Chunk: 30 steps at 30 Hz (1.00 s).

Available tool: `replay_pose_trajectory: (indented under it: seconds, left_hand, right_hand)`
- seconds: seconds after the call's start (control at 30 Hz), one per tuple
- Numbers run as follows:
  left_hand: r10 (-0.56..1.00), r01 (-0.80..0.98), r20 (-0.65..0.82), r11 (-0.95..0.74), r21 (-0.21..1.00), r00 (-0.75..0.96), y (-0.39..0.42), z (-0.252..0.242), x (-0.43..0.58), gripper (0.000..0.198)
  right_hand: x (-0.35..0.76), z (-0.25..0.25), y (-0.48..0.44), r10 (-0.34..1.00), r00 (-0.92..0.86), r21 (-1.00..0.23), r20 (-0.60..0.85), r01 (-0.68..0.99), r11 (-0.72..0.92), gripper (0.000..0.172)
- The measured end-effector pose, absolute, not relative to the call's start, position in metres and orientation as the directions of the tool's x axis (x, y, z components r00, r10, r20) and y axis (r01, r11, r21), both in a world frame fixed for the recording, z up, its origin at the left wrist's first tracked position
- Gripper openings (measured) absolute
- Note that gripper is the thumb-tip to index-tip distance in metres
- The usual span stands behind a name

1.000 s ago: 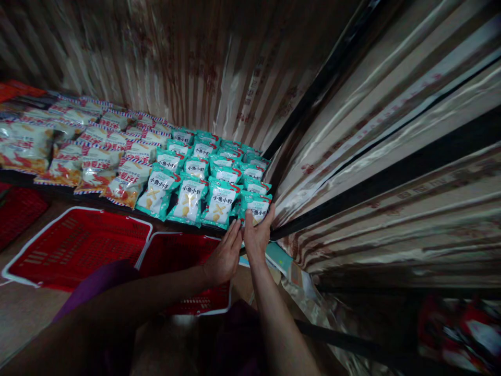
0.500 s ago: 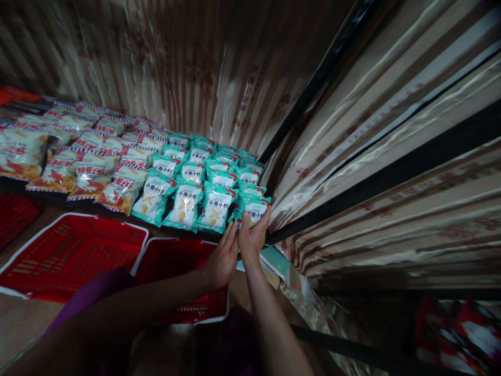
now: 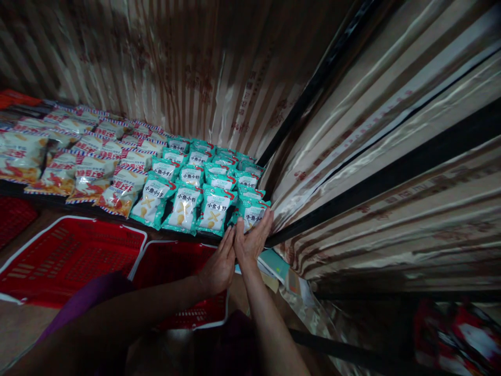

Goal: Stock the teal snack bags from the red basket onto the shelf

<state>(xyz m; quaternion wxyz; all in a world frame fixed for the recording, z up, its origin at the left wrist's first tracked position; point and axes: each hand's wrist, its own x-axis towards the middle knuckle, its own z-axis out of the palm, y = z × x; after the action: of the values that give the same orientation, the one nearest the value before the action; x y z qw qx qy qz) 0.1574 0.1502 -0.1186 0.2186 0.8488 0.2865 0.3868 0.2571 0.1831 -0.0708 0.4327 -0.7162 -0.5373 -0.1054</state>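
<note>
At the right end of the shelf's front row leans a teal-and-white snack bag (image 3: 252, 213). My right hand (image 3: 252, 243) rests against its lower front, thumb and fingers stretched out and apart, covering part of the print. Close beside it is my left hand (image 3: 219, 266), with straight fingers pointing up at the bag's lower left corner; whether they touch the bag I cannot tell. Neither hand is closed around anything. More teal snack bags (image 3: 214, 209) stand in rows to the left and behind.
White-and-orange snack bags (image 3: 121, 188) fill the shelf's left part. Below are red shopping baskets (image 3: 94, 256) with white rims. Striped curtains (image 3: 188, 68) hang behind and to the right, along a black frame bar (image 3: 297, 224). Red packages (image 3: 469, 334) lie low at right.
My right hand has slid slightly down and its fingers have straightened, uncovering more of the bag's front. My left hand stays beside it, barely moved.
</note>
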Motion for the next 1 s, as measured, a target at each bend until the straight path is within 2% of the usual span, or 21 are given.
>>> replay_pose_trajectory:
  seconds: [0.1,0.27,0.43,0.6,1.0]
  left_hand:
    - [0.655,0.306,0.53,-0.738,0.601,0.539,0.1496,-0.1179,0.1568,0.07]
    - [0.64,0.288,0.543,-0.75,0.595,0.543,0.1495,-0.1177,0.156,0.07]
    - [0.646,0.291,0.539,-0.745,0.601,0.54,0.1483,-0.1175,0.1564,0.073]
    - [0.661,0.291,0.51,-0.724,0.625,0.55,0.1457,-0.1155,0.1545,0.078]
    - [0.656,0.29,0.494,-0.724,0.626,0.571,0.1447,-0.1162,0.1495,0.082]
  right_hand:
    - [0.2575,-0.0708,0.1819,0.682,0.356,-0.438,0.639,0.897,-0.058,0.065]
    - [0.259,-0.0741,0.1824,0.718,0.32,-0.421,0.618,0.906,-0.041,0.055]
    - [0.2602,-0.0749,0.1835,0.712,0.325,-0.423,0.622,0.905,-0.044,0.058]
    - [0.2613,-0.0726,0.1821,0.678,0.273,-0.354,0.683,0.935,-0.02,0.066]
    - [0.2612,-0.074,0.1805,0.671,0.236,-0.316,0.703,0.949,-0.002,0.062]
